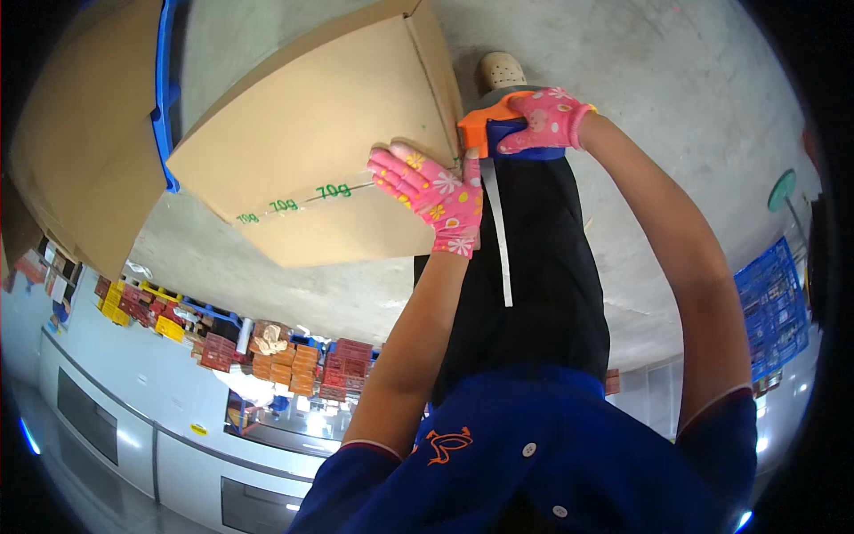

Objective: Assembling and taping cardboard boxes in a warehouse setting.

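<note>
A large brown cardboard box [329,107] fills the area ahead and to the left. Along its lower part runs a strip of clear tape with green print [283,205]. My left hand [436,191], in a pink flowered glove, lies on the box near its right edge, fingers stretched out. In a matching glove, my right hand [547,123] grips an orange and blue tape dispenser [476,132]. The dispenser's orange front is at the right edge of the box, close to my left thumb. Whether it touches the cardboard I cannot tell.
Another cardboard piece [84,116] stands at the far left beside a blue frame [162,116]. My beige shoe [500,71] is beyond the dispenser. Stacked red crates [347,365] line the lower left; a blue crate [769,307] stands at the right.
</note>
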The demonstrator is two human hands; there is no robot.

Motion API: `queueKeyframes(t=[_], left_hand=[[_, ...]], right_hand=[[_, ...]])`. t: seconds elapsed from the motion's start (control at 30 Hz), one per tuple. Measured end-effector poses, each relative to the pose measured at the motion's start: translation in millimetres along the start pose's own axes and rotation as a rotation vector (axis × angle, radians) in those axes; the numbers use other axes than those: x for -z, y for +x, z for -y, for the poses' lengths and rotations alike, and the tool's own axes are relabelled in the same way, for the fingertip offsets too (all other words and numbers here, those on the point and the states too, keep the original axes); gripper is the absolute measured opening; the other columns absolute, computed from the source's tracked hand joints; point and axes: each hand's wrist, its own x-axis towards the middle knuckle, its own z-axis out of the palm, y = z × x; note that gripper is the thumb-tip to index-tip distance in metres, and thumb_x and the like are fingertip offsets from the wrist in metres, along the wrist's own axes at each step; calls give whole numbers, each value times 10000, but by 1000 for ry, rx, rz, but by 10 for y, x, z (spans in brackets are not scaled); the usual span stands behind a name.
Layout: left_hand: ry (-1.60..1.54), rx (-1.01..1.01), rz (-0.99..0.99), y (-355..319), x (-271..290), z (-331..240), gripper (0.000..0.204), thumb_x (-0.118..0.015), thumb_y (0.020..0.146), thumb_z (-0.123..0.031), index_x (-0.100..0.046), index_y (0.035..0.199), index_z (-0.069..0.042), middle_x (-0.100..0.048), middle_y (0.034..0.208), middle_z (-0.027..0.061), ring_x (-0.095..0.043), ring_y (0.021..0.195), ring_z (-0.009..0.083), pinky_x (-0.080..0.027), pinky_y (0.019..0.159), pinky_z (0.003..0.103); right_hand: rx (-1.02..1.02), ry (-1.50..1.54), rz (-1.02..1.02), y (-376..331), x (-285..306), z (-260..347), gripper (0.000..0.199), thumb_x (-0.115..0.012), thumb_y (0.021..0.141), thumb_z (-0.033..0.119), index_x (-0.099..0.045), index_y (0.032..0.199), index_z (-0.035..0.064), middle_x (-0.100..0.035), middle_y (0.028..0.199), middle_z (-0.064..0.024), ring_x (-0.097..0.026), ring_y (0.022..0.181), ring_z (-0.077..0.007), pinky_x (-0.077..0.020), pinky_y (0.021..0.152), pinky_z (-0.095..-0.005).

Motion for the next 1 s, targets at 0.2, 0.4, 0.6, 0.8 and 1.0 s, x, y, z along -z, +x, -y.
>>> queueKeyframes(t=[0.2, 0.4, 0.6, 0.8, 1.0], left_hand=[[95, 41, -73, 1, -31, 38, 1058, -507, 803, -646, -59, 1400, 103, -30, 1441, 367, -36, 1350, 512, -86, 1087, 584], [117, 16, -99, -41, -34, 39, 1027, -515, 809, -627, -72, 1413, 75, -44, 1443, 363, -79, 1345, 512, -128, 1077, 591], [99, 59, -103, -10, -49, 15, 1025, -581, 790, -568, -82, 1415, 72, -37, 1450, 352, -80, 1347, 508, -127, 1080, 590], [61, 212, -96, 68, -64, -46, 1034, -693, 707, -377, -91, 1414, 77, -27, 1453, 351, -57, 1355, 500, -88, 1093, 577], [48, 212, -80, 48, -90, -152, 993, -643, 763, -443, -102, 1406, 87, -35, 1449, 357, -73, 1353, 500, -102, 1084, 583]], right_hand=[[177, 63, -32, 414, -176, -292, 811, -635, 672, 612, -543, 1190, -6, -641, 907, -216, -604, 896, -371, -458, 818, -415], [102, -15, -40, 643, -242, -551, 740, -613, 693, 603, -583, 1126, 4, -648, 905, -200, -611, 901, -355, -459, 822, -407], [-309, 43, -112, 506, -287, -113, 614, -594, 724, 602, -651, 1006, 60, -665, 901, -141, -634, 911, -297, -481, 788, -391], [-475, 52, -169, 610, -513, 420, 498, -535, 806, 546, -669, 1026, 119, -662, 1011, -88, -623, 986, -264, -438, 851, -420], [-744, 3, -302, 961, -771, 195, 593, -513, 810, 572, -603, 1120, 75, -617, 1135, -113, -593, 1053, -290, -393, 914, -443]])
